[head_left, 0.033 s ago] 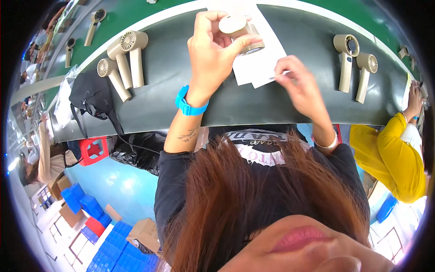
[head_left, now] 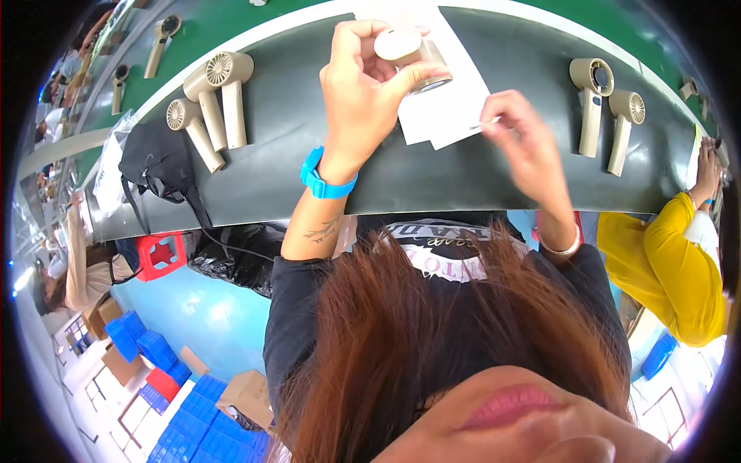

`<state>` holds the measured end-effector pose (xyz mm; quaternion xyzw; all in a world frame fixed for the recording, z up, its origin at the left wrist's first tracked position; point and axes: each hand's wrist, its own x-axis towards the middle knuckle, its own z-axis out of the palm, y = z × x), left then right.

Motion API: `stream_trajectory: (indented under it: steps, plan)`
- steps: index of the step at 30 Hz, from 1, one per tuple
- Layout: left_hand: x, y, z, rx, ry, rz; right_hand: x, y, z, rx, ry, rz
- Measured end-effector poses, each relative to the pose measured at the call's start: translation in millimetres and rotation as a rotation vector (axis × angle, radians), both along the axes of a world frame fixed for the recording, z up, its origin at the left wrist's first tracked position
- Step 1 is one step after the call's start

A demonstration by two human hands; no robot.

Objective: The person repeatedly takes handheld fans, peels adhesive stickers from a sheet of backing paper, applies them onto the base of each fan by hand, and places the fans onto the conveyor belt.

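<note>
My left hand (head_left: 367, 89) is wrapped round a beige handheld fan (head_left: 428, 58), thumb along its side. The fan is seen nearly end-on, with a pale rounded end towards me and a dark-edged ring below. Under it lie overlapping white sheets (head_left: 455, 100) on the dark table. To the right of the sheets, my right hand (head_left: 525, 147) pinches a small, thin white piece (head_left: 491, 122) between thumb and finger; its exact kind is too small to make out. The two hands are apart.
Several beige handheld fans (head_left: 233, 104) lie at the left, and two more fans (head_left: 590, 116) at the right. A black bag (head_left: 158, 162) rests near the table's (head_left: 309, 100) left end. A person in a yellow top (head_left: 679, 262) sits at the right.
My right hand has moved a little to the right, off the edge of the sheets, with the thin white piece still pinched. My left hand and the fan have barely moved.
</note>
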<state>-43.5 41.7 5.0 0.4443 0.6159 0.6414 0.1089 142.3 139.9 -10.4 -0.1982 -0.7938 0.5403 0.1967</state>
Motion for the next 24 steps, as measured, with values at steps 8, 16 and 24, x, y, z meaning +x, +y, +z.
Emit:
stream_trajectory:
  steps: [8, 16, 24]
  plan:
    - [38, -15, 2, 0.03, -0.272, -0.293, 8, -12, 64, -0.189, 0.37, -0.128]
    - [53, -29, 4, 0.039, -0.511, -0.435, 7, -26, 60, -0.242, 0.325, -0.124]
    - [56, -28, 3, 0.026, -0.51, -0.453, 10, -30, 67, -0.146, 0.22, -0.175]
